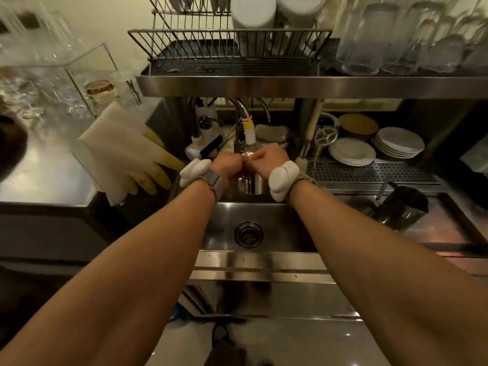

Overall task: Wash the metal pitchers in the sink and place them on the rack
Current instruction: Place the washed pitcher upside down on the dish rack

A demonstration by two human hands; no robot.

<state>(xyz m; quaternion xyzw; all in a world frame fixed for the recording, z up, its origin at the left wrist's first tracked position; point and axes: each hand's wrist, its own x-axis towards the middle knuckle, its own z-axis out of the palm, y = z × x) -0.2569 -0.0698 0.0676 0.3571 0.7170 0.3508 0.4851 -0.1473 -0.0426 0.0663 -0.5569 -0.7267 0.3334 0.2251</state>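
Observation:
A shiny metal pitcher (247,180) stands upright at the back of the sink (274,223), right under the faucet spout (249,133). My left hand (226,165) and my right hand (272,159) are both closed around its rim, knuckles nearly touching, hiding its opening. A second, darker metal pitcher (401,207) lies tilted on the steel counter right of the sink, apart from both hands. The wire rack (229,51) stands on the shelf above the faucet, with white cups in its right half.
Pale rubber gloves (126,154) hang over the left counter's edge. Stacked white plates (352,152) and a perforated drain tray (369,172) lie at the right. Upturned glasses (396,43) fill the shelf's right side. The drain (248,233) sits mid-sink.

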